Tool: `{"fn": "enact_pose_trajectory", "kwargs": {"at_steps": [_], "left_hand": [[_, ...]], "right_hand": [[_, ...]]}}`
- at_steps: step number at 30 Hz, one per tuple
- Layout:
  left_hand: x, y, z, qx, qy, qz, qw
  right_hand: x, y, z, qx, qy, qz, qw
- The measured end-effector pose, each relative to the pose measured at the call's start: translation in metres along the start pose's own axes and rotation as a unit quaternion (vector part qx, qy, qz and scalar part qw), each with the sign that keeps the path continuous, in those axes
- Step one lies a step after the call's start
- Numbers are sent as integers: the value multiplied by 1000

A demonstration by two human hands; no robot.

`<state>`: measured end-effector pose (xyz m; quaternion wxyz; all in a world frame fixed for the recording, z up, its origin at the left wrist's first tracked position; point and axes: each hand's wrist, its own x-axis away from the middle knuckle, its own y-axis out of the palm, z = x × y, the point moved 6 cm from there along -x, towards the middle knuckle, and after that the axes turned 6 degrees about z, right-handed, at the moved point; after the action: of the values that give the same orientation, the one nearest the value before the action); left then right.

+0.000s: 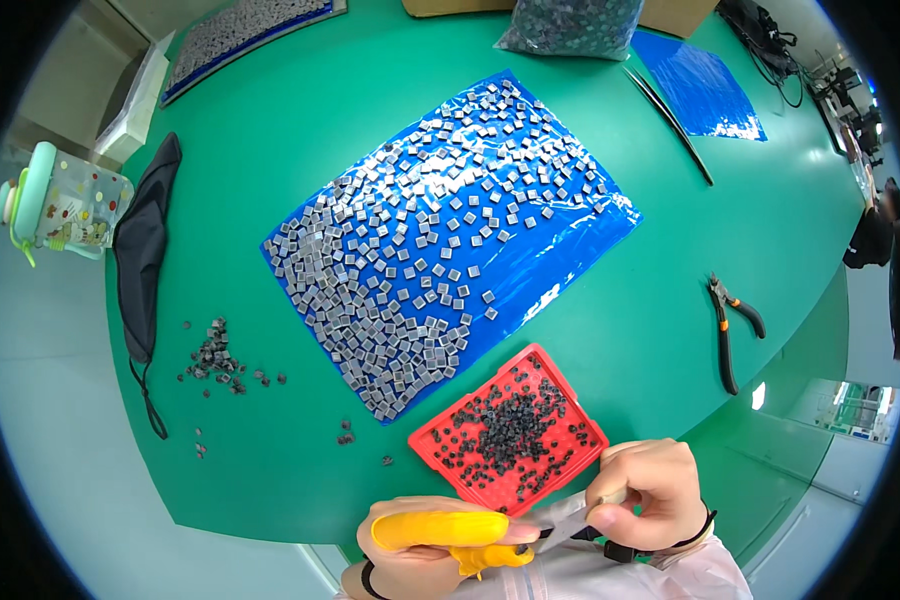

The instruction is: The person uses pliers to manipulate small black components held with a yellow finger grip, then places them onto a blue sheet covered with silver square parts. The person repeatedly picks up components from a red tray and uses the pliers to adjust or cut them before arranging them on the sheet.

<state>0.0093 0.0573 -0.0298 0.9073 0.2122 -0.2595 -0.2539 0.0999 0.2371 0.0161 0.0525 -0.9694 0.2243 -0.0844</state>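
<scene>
Small-part work nr red tray [475, 397], both hands busy.
My L hand [425, 537] apparently pinched a dark bit [523, 549]; R grip [655, 495] closed on a pale strip [562, 522] btwn hands, at the counter [610, 310] edge. Next prob. needed steady L hold.

Room's bright, light even, seemingly from overhead where I'm standing. Hard white glare on the blue sheet [550, 252], streaks along its lower right edge; second blue sheet [695, 85] flares too. Shadows soft, faint on the green tabletop [610, 325]. Left hand [420, 545] and right hand [657, 490] evenly lit. Fisheye curves straight edges; corners black, far-right background [875, 215] dim, squashed, soft.
</scene>
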Motion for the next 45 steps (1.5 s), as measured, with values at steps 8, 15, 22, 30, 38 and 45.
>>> {"fn": "enact_pose_trajectory", "kwargs": {"at_steps": [8, 15, 22, 30, 38, 45], "left_hand": [[-7, -4, -1, -75, 45, -35, 996], [-6, 3, 7, -144, 68, -32, 987], [1, -4, 0, -164, 14, -24, 986], [1, 7, -2, -37, 7, -21, 999], [-2, 0, -4, -72, 9, -47, 996], [-2, -7, -6, -48, -13, -19, 999]], "right_hand": [[9, -7, 0, 44, -90, 71, 992], [2, 1, -13, 93, -141, 30, 985], [1, 15, -40, 240, -334, 64, 909], [10, 22, -47, 329, -421, 74, 842], [12, 12, -41, 295, -386, 116, 867], [7, -12, -25, 373, -210, 191, 884]]}}
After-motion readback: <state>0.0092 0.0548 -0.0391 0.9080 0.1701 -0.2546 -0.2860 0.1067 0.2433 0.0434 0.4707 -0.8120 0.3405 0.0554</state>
